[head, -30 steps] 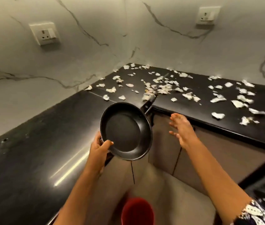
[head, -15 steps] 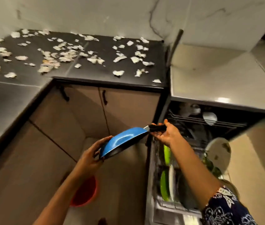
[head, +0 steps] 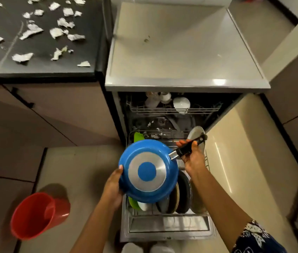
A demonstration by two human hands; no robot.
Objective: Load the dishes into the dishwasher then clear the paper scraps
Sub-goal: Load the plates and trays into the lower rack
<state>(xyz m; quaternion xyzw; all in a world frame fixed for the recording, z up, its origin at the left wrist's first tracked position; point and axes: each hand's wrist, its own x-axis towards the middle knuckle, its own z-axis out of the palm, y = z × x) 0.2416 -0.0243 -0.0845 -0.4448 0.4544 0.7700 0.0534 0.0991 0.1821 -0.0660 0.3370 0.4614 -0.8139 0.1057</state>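
While the blue pan (head: 148,172) is held upside down above the lower rack (head: 168,222), its handle (head: 185,149) clasped by the fingers of the right hand (head: 193,161) and its rim gripped by the left hand (head: 112,187), the upright plates (head: 183,194) (closely packed) could be struck if it is lowered carelessly.

Upturned blue frying pan (head: 148,170) masks own cooking surface, left hand (head: 113,187) fingers, tops of plates (head: 183,192) standing in wire lower rack (head: 168,215). White paper scraps (head: 29,31) on black stone counter (head: 82,70) run off top, left edges. Pale crockery (head: 181,104) in upper rack (head: 204,111) too blurred to identify.
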